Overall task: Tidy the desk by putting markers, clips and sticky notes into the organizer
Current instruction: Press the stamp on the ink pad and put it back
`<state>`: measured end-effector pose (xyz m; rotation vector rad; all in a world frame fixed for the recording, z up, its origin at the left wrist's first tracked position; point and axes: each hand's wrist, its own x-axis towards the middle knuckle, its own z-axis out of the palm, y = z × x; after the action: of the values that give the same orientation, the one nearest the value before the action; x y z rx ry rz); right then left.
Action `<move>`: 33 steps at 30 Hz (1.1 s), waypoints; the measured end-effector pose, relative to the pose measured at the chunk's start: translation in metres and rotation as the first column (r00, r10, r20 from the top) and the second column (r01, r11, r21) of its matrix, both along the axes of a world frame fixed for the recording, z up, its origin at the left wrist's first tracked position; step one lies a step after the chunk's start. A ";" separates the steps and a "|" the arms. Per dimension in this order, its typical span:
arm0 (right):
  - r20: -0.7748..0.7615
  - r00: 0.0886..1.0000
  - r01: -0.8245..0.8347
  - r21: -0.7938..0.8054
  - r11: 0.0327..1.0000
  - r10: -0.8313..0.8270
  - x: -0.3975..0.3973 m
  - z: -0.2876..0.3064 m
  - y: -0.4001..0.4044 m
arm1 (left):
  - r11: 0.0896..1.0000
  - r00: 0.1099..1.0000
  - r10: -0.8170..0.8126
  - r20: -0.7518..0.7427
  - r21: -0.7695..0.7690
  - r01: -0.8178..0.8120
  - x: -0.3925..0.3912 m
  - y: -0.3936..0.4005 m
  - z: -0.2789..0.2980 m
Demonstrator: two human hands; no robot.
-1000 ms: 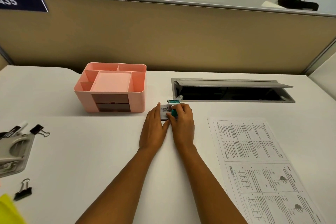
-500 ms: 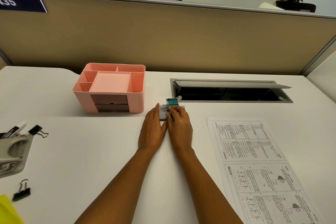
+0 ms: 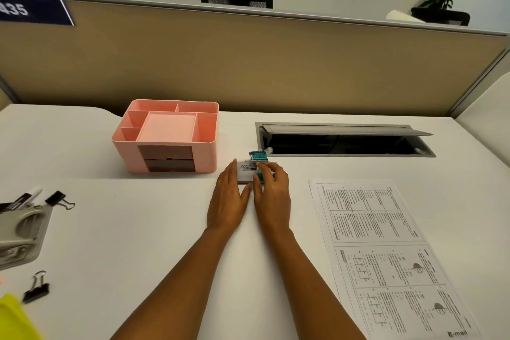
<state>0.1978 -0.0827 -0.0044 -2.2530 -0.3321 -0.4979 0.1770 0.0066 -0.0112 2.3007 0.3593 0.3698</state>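
Observation:
A small grey box (image 3: 245, 173) with printed lettering lies on the white desk, right of the pink organizer (image 3: 124, 152). My left hand (image 3: 228, 197) lies flat, its straight fingers against the box's left side. My right hand (image 3: 272, 194) curls its fingers over the box's right half, thumb at the near edge, with a teal piece (image 3: 260, 176) showing under them. A tiny teal box (image 3: 259, 156) sits just behind. At the far left lie two black binder clips (image 3: 59, 199) (image 3: 36, 288), a marker (image 3: 29, 195) and yellow sticky notes (image 3: 12, 317).
A grey hole punch (image 3: 19, 229) sits at the left edge. A printed sheet (image 3: 386, 251) lies to the right of my arms. An open cable hatch (image 3: 345, 142) is set into the desk behind the small boxes. A beige partition closes the back.
My right fingers have shifted slightly over the grey box. Both hands stay at the same spot on the desk.

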 end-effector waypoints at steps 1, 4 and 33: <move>0.015 1.000 0.007 0.006 1.000 -0.007 -0.002 0.000 -0.001 | 1.000 1.000 0.002 -0.008 0.007 -0.002 -0.002 0.000 0.000; 0.033 0.999 0.035 0.009 0.999 -0.035 -0.011 0.001 -0.006 | 1.000 0.999 0.011 -0.036 0.022 -0.010 -0.011 0.001 -0.002; -0.177 0.936 -0.300 0.049 0.953 0.304 -0.186 0.033 0.111 | 0.945 0.992 0.107 0.065 0.303 -0.122 -0.211 0.140 0.032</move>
<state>0.0117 0.0284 0.0288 -2.1553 -0.5640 -0.1309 -0.0338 0.1464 0.0203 2.5747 0.4385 0.5728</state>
